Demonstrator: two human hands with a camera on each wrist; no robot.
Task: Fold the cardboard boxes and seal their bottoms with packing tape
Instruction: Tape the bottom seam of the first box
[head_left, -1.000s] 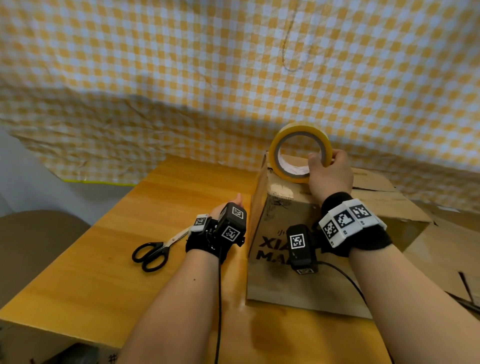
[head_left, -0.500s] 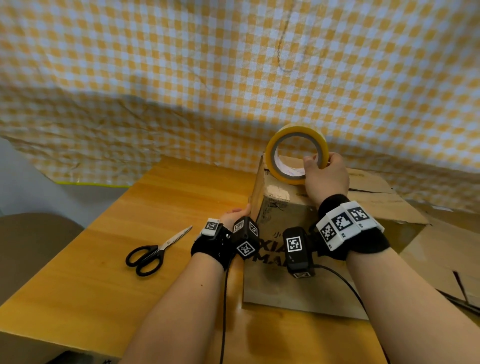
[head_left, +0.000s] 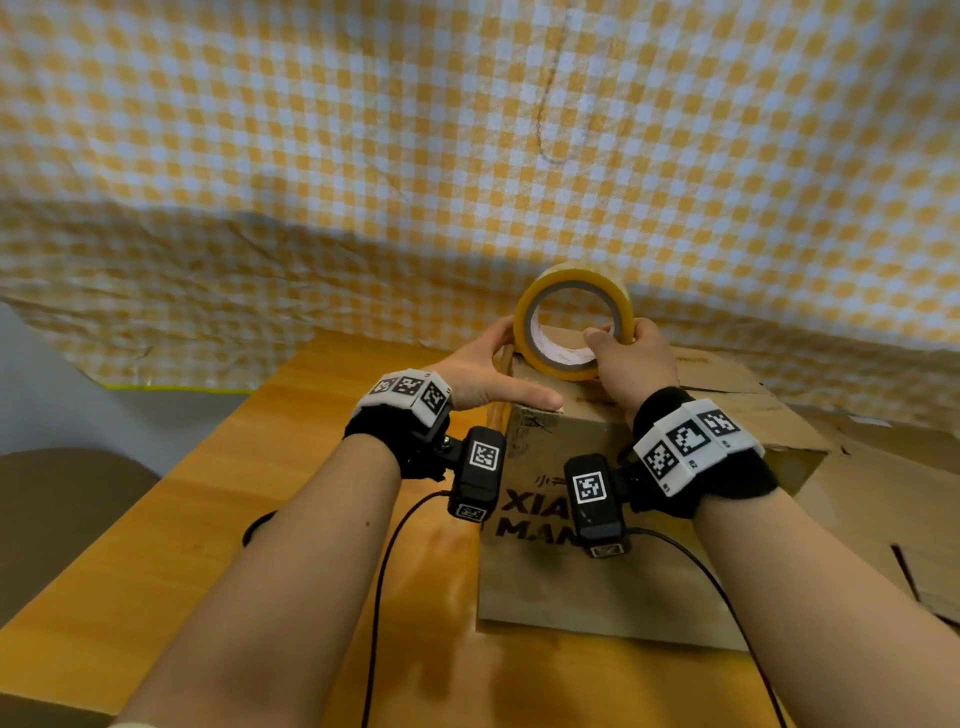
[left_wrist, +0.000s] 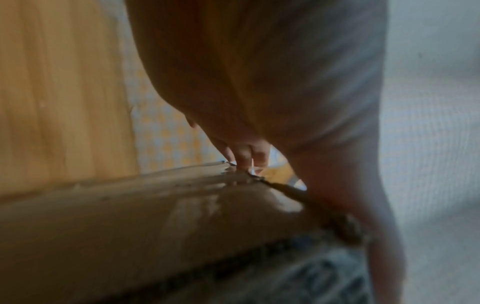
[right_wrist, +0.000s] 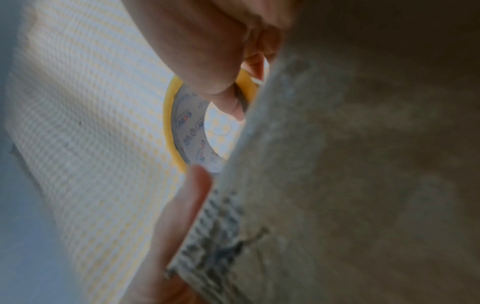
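Observation:
A brown cardboard box printed with black letters stands on the wooden table. On its top stands a yellow roll of packing tape on edge. My right hand grips the roll, thumb inside the core and fingers over the outer rim; the right wrist view shows the roll the same way. My left hand rests at the box's top left corner, thumb flat along the near edge. Its fingers reach straight to the box edge beside the roll. Any loose tape end is hidden.
Flattened cardboard lies to the right of the box. A yellow-and-white checked cloth hangs behind the table. A brown chair stands at the left. A dark loop shows beside my left forearm.
My left hand has risen from the table beside the box up to the box's top left corner, next to the roll. The right hand keeps holding the roll in place.

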